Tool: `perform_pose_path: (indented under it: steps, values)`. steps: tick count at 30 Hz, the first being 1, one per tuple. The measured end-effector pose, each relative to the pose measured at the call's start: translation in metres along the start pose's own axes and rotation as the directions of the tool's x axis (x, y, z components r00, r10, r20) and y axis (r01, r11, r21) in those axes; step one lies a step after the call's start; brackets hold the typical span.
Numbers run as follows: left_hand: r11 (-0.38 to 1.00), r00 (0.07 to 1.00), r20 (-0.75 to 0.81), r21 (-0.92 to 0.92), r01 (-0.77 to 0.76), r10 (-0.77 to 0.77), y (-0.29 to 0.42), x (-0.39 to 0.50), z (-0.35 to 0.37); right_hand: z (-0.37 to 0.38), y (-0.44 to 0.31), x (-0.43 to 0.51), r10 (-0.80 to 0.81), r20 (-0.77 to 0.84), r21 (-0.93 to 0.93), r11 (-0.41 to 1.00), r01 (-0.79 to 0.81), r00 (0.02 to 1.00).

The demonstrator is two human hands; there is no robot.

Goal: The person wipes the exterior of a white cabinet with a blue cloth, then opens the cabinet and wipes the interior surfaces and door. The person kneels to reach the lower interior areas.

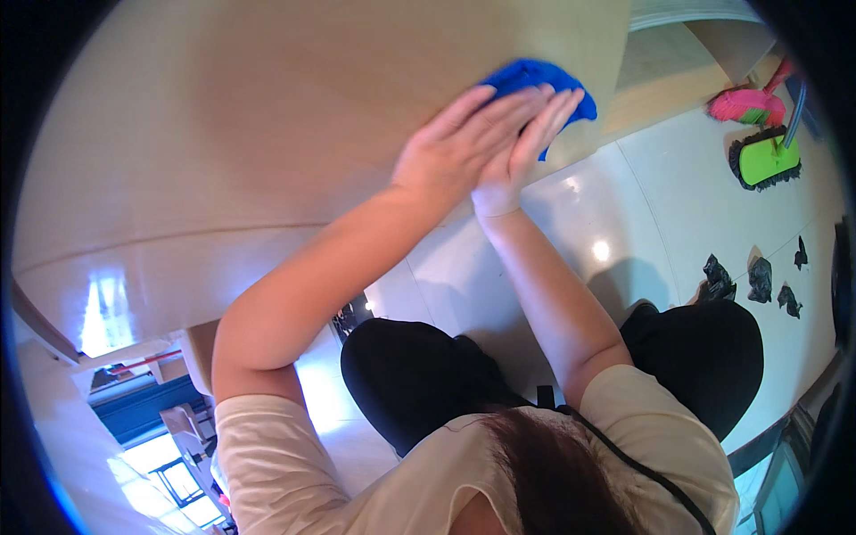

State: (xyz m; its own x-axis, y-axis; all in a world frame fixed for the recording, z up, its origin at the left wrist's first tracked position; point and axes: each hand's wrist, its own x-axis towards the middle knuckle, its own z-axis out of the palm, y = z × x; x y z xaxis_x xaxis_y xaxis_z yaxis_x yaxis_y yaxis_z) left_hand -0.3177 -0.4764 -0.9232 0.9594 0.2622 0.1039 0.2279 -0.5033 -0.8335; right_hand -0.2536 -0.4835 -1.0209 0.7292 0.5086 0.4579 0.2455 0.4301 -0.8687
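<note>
A blue cloth (535,72) lies pressed against a pale wood-veneer furniture panel (301,107), near its right-hand edge. My left hand (461,137) is flat on the cloth with its fingers stretched forward. Beside it and partly covered by it, my right hand (511,164) also presses on the cloth, fingers pointing the same way. The two hands touch and overlap, and they hide the lower middle of the cloth. Slight blur softens the fingers.
White glossy floor tiles (461,274) stretch below the panel. At right are a pink broom head (745,107) and a green mop head (769,159) with dark fringe. Several crumpled black plastic pieces (760,277) lie near my bent knee (702,354). An open shelf recess (669,73) adjoins the panel.
</note>
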Motion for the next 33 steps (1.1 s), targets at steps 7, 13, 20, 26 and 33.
perform_pose_path:
  steps: [7, 13, 20, 26, 33]
  values:
    - [0.962, 0.935, 0.229, -0.023, -0.273, 0.271, 0.036, 0.06, 0.002, -0.032, 0.037, 0.006, 0.254, -0.087, 0.097, 0.965, -0.245, 0.963]
    - [0.928, 0.888, 0.297, 0.011, -0.371, 0.351, 0.007, 0.104, -0.016, -0.032, 0.024, 0.043, 0.316, -0.182, 0.285, 0.923, -0.258, 0.931]
    - [0.939, 0.92, 0.217, 0.039, -0.343, 0.327, 0.002, 0.134, -0.016, -0.032, 0.04, 0.07, 0.238, -0.288, 0.102, 0.971, -0.217, 0.927]
    - [0.835, 0.779, 0.302, -0.154, -0.528, 0.549, 0.105, 0.172, 0.036, -0.075, 0.158, 0.018, 0.42, -0.266, -0.129, 0.876, -0.464, 0.868]
    - [0.816, 0.742, 0.343, -0.182, -0.549, 0.576, 0.102, 0.169, 0.041, -0.068, 0.138, 0.017, 0.484, -0.224, -0.059, 0.86, -0.507, 0.846]
